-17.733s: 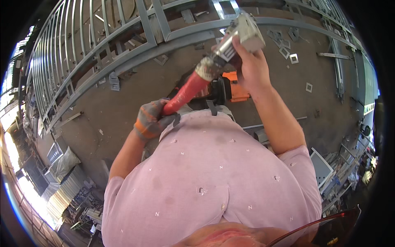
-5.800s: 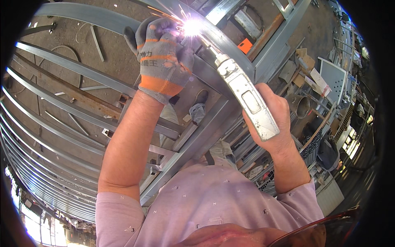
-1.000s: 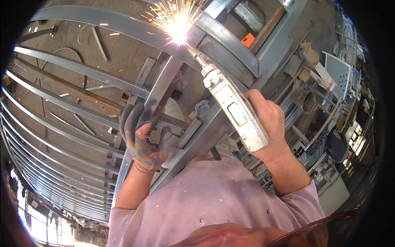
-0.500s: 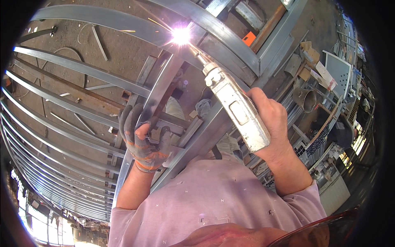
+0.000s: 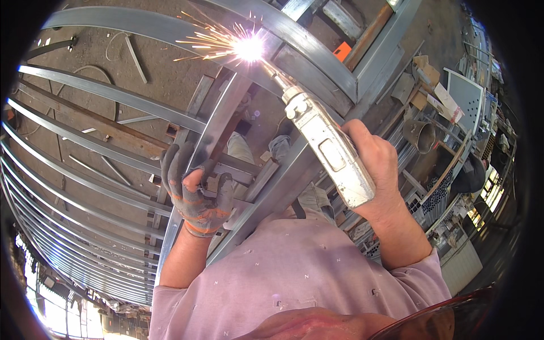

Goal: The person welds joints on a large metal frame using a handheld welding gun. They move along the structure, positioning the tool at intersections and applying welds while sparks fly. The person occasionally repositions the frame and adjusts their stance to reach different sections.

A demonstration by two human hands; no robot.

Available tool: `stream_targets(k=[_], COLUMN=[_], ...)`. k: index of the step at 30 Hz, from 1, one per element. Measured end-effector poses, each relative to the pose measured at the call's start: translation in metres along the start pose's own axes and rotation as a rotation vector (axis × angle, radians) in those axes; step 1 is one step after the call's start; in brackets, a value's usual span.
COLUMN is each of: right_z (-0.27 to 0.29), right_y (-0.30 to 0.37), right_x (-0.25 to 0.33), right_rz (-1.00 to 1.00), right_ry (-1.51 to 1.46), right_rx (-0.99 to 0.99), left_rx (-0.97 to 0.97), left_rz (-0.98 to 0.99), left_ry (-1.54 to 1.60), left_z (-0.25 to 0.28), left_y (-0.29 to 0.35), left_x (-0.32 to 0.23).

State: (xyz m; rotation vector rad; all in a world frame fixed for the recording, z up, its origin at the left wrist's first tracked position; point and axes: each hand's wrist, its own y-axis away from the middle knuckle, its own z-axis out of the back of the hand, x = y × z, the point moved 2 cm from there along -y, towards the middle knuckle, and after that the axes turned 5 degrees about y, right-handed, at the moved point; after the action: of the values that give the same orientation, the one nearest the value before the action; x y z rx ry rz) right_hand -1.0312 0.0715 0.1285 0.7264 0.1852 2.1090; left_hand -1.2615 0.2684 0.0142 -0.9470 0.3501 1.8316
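Note:
In my bare right hand (image 5: 377,167) is a white, scuffed handheld welding gun (image 5: 328,147), its body running up and left to a narrow nozzle. A glaring white-violet welding arc (image 5: 249,48) burns at the tip, and orange sparks spray left from it. The glare hides the exact spot where the tip meets the grey metal frame (image 5: 306,39). My left hand (image 5: 198,192) wears a grey and orange glove with a torn opening showing skin. Its fingers and thumb straddle a metal tube (image 5: 224,107) that slants up toward the arc.
Many parallel metal bars (image 5: 85,195) curve away on the left. Another thick tube (image 5: 272,192) crosses close before my body. An orange object (image 5: 342,51) lies beyond the frame. At right are cardboard pieces (image 5: 428,73), a metal bucket (image 5: 419,136) and stacked stock. Loose strips lie on the floor.
The spark spray has grown from a few streaks to a wide fan toward the left. The welding gun and my right hand have shifted very slightly; my left hand stays on the tube.

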Motion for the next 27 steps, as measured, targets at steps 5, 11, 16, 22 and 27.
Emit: stream_targets(k=[5,11,16,22,27], right_z=[-0.0018,0.0012,0.0010,0.0013,0.0022], right_y=[0.0010,0.0030,0.0034,0.0043,0.0057], right_x=[-0.0045,-0.0043,-0.0065,-0.0071,-0.0096], right_rz=[0.026,0.010,0.015,0.018,0.014], right_ry=[0.002,0.007,-0.006,-0.014,-0.002], right_rx=[-0.006,0.004,0.000,-0.016,-0.001], left_rx=[-0.046,0.003,0.000,-0.003,-0.016], left_rz=[0.020,0.000,0.005,-0.008,0.001], left_ry=[0.010,0.023,0.010,-0.006,-0.001], left_z=[-0.0026,0.0000,-0.0009,-0.0013,-0.0014], left_y=[0.0033,0.0003,0.0012,0.0004,0.0000], left_x=[0.0012,0.0002,-0.0004,0.0000,-0.0018])
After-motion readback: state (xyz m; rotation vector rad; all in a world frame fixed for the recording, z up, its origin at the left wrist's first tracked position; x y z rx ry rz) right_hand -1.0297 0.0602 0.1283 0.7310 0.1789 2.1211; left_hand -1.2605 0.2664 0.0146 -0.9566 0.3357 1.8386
